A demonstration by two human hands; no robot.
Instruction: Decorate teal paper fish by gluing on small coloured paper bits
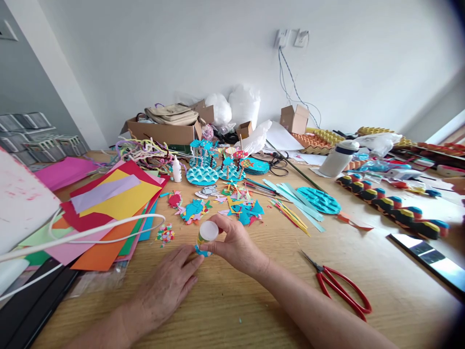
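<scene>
Snug in the right hand [238, 245] sat the white-ended tube [209, 231], grip closed round it, its long axis slanting down to the blue piece [204, 253] on the surface [225, 310], the left hand [167, 280] flat, fingers clutching nothing, just near-left!

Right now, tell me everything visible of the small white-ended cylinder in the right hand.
The small white-ended cylinder, plastic-looking, has a flat, round end and a yellowish body, mostly hidden. It tilts slightly, white end uppermost, gripped by the right hand over a small blue piece. Contact below is unclear.
</scene>
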